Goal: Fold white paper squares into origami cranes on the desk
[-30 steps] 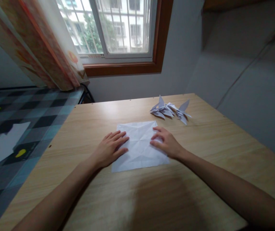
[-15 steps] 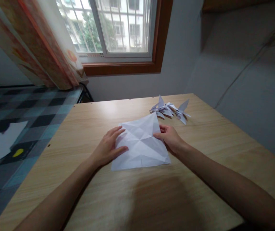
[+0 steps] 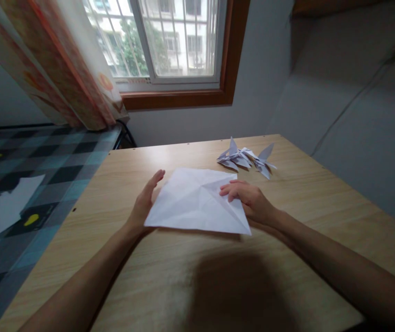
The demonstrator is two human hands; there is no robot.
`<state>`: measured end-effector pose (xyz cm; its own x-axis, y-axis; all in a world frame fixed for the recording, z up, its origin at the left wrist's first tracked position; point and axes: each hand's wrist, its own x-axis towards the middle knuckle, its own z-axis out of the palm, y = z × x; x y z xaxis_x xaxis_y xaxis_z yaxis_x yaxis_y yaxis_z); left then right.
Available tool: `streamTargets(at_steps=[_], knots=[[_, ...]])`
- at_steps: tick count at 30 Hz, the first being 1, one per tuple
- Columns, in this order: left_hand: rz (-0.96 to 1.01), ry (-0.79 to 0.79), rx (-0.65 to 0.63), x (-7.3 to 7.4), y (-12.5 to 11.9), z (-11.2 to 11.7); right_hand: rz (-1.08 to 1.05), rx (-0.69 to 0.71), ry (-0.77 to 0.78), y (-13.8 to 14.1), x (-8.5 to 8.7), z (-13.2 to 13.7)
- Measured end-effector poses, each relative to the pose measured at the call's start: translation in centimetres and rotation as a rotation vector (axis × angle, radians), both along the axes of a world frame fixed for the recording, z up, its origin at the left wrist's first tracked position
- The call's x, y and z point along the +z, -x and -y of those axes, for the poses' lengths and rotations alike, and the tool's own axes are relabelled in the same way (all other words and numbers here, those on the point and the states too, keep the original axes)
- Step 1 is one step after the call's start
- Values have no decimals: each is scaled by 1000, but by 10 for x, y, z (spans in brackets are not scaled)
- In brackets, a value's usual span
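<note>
A creased white square of paper [image 3: 193, 203] is raised off the wooden table [image 3: 169, 286], held between both hands. My left hand [image 3: 146, 201] is at its left edge, partly hidden under the sheet, with the fingers stretched up along it. My right hand [image 3: 247, 198] grips the right edge, fingers curled over the top of the sheet. A small pile of folded white paper figures [image 3: 245, 159] lies on the table just beyond my right hand.
The table stands against a grey wall under a window [image 3: 169, 41] with a patterned curtain [image 3: 62, 69]. To the left is a bed with a checked cover [image 3: 27, 180] and a loose white sheet [image 3: 0, 210] on it.
The paper lay flat under both palms a second ago. Both hands have since lifted it off the table by its side edges, and it now hangs in the air.
</note>
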<state>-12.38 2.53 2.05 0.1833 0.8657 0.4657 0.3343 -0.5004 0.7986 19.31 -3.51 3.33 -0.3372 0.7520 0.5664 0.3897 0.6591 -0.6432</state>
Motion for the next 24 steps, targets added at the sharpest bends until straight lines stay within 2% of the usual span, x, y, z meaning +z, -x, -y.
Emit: streamTargets(at_steps=[3, 5, 8, 11, 14, 16, 19, 20, 22, 24], knots=[[-244, -5, -194, 3, -2, 3, 57, 13, 82, -12, -26, -1], [-391, 18, -314, 5, -4, 2, 71, 25, 139, -18, -35, 0], [-488, 30, -381, 5, -6, -1, 126, 46, 173, -23, -38, 1], [-463, 28, -392, 7, -6, 1, 196, 96, 134, -25, -35, 1], [-416, 73, -313, 10, -4, 5, 184, 34, 144, -23, -34, 3], [-401, 145, -249, 9, -2, 8, 168, -124, 219, -18, -34, 5], [-366, 224, -194, 4, -2, 7, 48, -456, 309, -9, -36, 4], [-347, 193, -142, 2, -3, 6, -16, -567, 287, -7, -37, 3], [-344, 14, 15, -1, -6, 6, -89, -719, 166, -6, -37, -1], [-418, -233, 133, -2, -10, 9, -11, -691, 10, -5, -35, -5]])
